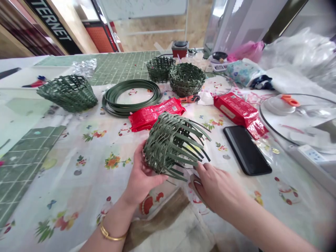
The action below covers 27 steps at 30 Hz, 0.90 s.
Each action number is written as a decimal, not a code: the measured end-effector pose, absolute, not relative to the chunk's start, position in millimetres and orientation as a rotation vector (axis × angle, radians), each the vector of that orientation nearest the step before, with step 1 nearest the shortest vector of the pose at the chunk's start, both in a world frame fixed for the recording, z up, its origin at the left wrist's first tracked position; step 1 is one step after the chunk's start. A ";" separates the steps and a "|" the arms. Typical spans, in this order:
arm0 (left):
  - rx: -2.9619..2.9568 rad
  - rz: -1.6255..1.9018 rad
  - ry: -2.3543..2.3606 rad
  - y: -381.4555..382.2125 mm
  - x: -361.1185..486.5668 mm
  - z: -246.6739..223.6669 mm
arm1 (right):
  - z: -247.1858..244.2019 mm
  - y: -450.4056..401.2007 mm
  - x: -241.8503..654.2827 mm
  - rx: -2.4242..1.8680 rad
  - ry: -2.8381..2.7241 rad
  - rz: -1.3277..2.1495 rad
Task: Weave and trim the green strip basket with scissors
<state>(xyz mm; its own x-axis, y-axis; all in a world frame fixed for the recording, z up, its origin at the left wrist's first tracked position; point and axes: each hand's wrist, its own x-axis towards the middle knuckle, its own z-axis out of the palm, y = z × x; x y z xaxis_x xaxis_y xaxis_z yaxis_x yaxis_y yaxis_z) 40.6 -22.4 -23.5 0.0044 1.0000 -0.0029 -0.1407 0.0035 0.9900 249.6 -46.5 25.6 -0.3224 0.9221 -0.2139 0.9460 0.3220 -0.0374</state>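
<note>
A small green woven basket lies tilted on its side above the table, its loose strip ends fanning out to the right. My left hand grips it round the base, thumb along the lower side. My right hand is closed on a pair of scissors; a grey handle loop shows, and the blades are mostly hidden near the lowest strip ends. The fingertips of that hand touch the end of one strip.
Behind the basket lie a red packet and a coil of green strip. Finished-looking woven baskets stand left and at the back. To the right are a black phone, another red packet and a power strip.
</note>
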 end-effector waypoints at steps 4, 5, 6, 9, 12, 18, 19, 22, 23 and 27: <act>1.104 1.274 1.098 -21.5 41.0 -22.1 | 26.1 -43.3 250.5 1.689 2.431 -0.227; 1.104 1.271 1.094 -21.5 40.9 -22.0 | 27.2 -42.1 250.0 1.688 2.424 -0.234; 1.100 1.268 1.090 -21.6 40.8 -22.1 | 28.2 -40.7 249.2 1.687 2.414 -0.244; 1.085 1.263 1.076 -22.0 40.3 -23.2 | 30.0 -35.7 246.3 1.669 2.378 -0.270; 1.079 1.267 1.069 -21.7 40.0 -25.0 | 30.8 -30.5 245.3 1.630 2.334 -0.303; 1.063 1.281 1.059 -20.0 40.1 -26.1 | 30.7 -22.8 248.5 1.619 2.293 -0.396; 1.051 1.280 1.062 -20.2 40.0 -25.8 | 29.6 -21.7 248.9 1.621 2.295 -0.403; 1.018 1.274 1.070 -21.3 40.1 -25.1 | 25.6 -18.5 250.9 1.592 2.321 -0.423; 1.010 1.279 1.069 -21.6 40.3 -25.0 | 25.0 -18.1 252.4 1.575 2.338 -0.429; 0.936 1.319 1.042 -20.0 40.3 -23.3 | 32.5 -26.1 266.0 1.635 2.426 -0.496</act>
<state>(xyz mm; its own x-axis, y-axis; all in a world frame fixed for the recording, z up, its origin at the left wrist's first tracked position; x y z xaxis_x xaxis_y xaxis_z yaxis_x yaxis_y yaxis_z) 40.3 -20.0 -23.3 -0.0274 0.9979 -0.0592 -0.2888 0.0488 0.9561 266.0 -26.1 32.5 -0.3823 0.8651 -0.3248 0.9231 0.3419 -0.1758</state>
